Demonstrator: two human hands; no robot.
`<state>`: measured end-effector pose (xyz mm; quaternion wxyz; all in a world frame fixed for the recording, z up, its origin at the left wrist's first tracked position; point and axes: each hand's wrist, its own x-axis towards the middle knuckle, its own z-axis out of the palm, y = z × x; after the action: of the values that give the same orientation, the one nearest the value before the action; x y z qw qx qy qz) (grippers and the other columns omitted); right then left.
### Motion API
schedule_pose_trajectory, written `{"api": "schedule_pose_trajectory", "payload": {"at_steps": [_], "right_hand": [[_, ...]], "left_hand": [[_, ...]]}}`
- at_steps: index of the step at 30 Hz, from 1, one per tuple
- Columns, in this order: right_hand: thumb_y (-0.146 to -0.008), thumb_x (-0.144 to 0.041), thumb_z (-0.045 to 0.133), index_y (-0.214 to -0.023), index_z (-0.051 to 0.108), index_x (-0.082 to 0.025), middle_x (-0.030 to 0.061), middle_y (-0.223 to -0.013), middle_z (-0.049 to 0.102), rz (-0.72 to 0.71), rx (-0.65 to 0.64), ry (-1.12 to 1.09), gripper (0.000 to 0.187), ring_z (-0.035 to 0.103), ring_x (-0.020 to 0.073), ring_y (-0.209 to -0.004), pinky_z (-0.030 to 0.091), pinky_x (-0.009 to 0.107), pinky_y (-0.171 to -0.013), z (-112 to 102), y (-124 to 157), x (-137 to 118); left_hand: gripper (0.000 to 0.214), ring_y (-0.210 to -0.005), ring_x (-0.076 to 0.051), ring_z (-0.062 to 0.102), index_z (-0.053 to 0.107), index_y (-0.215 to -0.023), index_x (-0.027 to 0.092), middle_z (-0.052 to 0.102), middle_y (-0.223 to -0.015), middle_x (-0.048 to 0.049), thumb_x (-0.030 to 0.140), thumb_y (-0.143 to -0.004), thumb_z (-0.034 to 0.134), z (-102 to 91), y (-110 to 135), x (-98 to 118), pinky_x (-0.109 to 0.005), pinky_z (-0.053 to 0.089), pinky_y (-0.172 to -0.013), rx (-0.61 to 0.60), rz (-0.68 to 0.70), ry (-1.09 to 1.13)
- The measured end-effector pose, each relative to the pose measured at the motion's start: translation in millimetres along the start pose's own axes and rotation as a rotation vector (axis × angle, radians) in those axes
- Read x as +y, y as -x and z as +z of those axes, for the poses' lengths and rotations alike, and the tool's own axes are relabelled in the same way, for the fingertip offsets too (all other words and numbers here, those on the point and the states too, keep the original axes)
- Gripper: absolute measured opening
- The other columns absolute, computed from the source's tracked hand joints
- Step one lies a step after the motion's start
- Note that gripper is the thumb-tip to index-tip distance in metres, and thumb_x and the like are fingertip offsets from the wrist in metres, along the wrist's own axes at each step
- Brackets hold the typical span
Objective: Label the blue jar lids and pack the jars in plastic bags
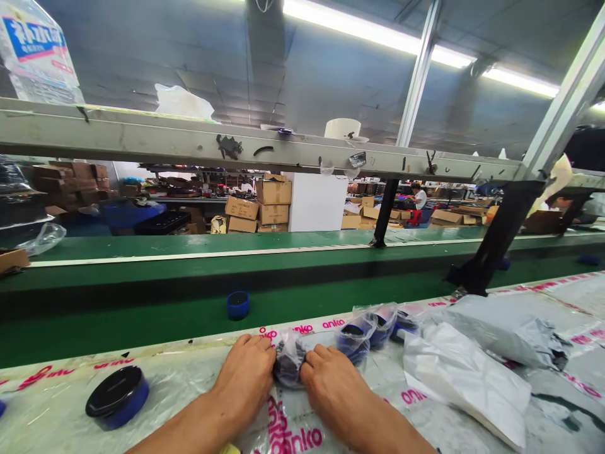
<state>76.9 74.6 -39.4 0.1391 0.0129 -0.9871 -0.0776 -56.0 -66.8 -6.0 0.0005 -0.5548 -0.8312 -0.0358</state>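
Note:
My left hand [246, 378] and my right hand [333, 384] lie knuckles up on the plastic-covered worktable [189, 384], fingers curled round a small clear bag [289, 360] with a dark round item inside, held between them. Just to the right lie several more bagged blue-and-black round items [373, 328]. An unbagged round item with a black top and blue rim [117, 397] sits to the left of my left arm.
A green conveyor belt [142, 328] runs behind the table with a small blue cap [237, 305] on it. Crumpled grey and clear plastic bags [472, 372] lie at the right. A black post [496, 243] stands behind them. Cartons and a seated person [418, 198] are far back.

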Motion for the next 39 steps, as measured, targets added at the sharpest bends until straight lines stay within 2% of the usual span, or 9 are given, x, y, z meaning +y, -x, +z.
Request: {"api": "schedule_pose_trajectory", "payload": {"at_steps": [3,6,12,15,21,25,30,34,39], "right_hand": [[-0.084,-0.011,0.062,-0.080,0.067,-0.019,0.0033,-0.081,0.071,0.174,-0.021,-0.207,0.010,0.064,0.0197,-0.076,0.041,0.031,-0.067,-12.0,-4.3,-1.6],[-0.087,-0.012,0.063,-0.088,0.068,-0.022,-0.0006,-0.086,0.071,0.335,0.082,-0.373,0.011,0.065,0.0166,-0.080,0.042,0.026,-0.068,-11.1,-10.1,0.1],[-0.082,-0.002,0.064,-0.084,0.063,-0.020,0.0040,-0.087,0.069,0.272,0.290,0.088,0.018,0.062,0.0226,-0.080,0.042,0.032,-0.068,3.7,-19.3,3.9],[-0.083,-0.001,0.062,-0.083,0.061,-0.020,0.0039,-0.082,0.067,0.340,0.359,0.211,0.019,0.060,0.0220,-0.075,0.040,0.032,-0.065,-12.9,-22.0,17.5],[-0.093,-0.008,0.056,-0.108,0.064,-0.021,0.0040,-0.085,0.072,0.493,0.280,0.171,0.022,0.067,0.0214,-0.080,0.040,0.030,-0.066,-55.3,-19.4,54.0],[-0.098,-0.021,0.050,-0.113,0.064,-0.022,0.0032,-0.090,0.076,0.598,0.363,-0.004,0.021,0.071,0.0199,-0.082,0.042,0.028,-0.067,-65.3,6.5,67.8],[-0.098,-0.033,0.048,-0.107,0.067,-0.019,0.0056,-0.095,0.076,0.850,0.556,-0.077,0.025,0.071,0.0228,-0.082,0.044,0.031,-0.071,-81.3,76.1,106.4],[-0.098,-0.037,0.051,-0.096,0.068,-0.023,0.0029,-0.091,0.075,0.978,0.403,-0.003,0.022,0.069,0.0235,-0.081,0.040,0.031,-0.067,-85.0,125.4,126.8],[-0.099,-0.036,0.054,-0.079,0.066,-0.021,0.0033,-0.084,0.073,0.905,0.103,0.070,0.028,0.070,0.0225,-0.081,0.037,0.030,-0.064,-62.7,133.8,109.6]], "left_hand": [[0.015,-0.093,-0.026,0.065,0.066,-0.081,0.018,0.072,-0.094,-0.0085,0.013,-0.077,0.052,0.1,-1.5,-9.0,-0.036,0.044,-0.082,0.042,-0.006,0.077],[0.014,-0.078,-0.020,0.066,0.062,-0.077,0.021,0.072,-0.083,-0.0024,0.016,-0.080,0.049,-2.2,-10.0,-13.0,-0.029,0.039,-0.065,0.089,-0.070,0.163],[0.014,-0.069,-0.020,0.065,0.060,-0.070,0.022,0.072,-0.071,-0.0017,0.016,-0.078,0.051,-9.1,-26.7,-3.6,-0.029,0.028,-0.058,0.151,-0.126,0.229],[0.015,-0.070,-0.020,0.065,0.062,-0.074,0.022,0.072,-0.073,-0.0027,0.020,-0.082,0.049,-20.3,-33.7,0.5,-0.029,0.028,-0.060,0.219,-0.164,0.253],[0.015,-0.067,-0.017,0.062,0.063,-0.071,0.022,0.071,-0.071,-0.0005,0.022,-0.080,0.050,-39.1,-50.0,12.7,-0.027,0.028,-0.057,0.257,-0.213,0.325],[0.016,-0.066,-0.017,0.062,0.063,-0.071,0.021,0.070,-0.070,-0.0004,0.021,-0.081,0.050,-34.4,-52.4,24.4,-0.026,0.029,-0.057,0.235,-0.184,0.371],[0.026,-0.078,-0.019,0.065,0.065,-0.090,0.022,0.072,-0.087,-0.0013,0.036,-0.096,0.043,-38.8,-47.5,29.2,-0.027,0.042,-0.068,0.293,-0.083,0.462],[0.034,-0.129,-0.029,0.052,0.063,-0.115,0.027,0.052,-0.146,-0.0071,0.047,-0.087,0.064,-34.9,-46.0,30.5,-0.041,0.043,-0.103,0.335,0.207,0.401],[0.002,-0.127,-0.028,0.055,0.067,-0.085,0.023,0.061,-0.137,-0.0065,0.023,-0.086,0.066,-24.3,-49.9,51.9,-0.047,0.043,-0.108,0.243,0.359,0.237]]}}
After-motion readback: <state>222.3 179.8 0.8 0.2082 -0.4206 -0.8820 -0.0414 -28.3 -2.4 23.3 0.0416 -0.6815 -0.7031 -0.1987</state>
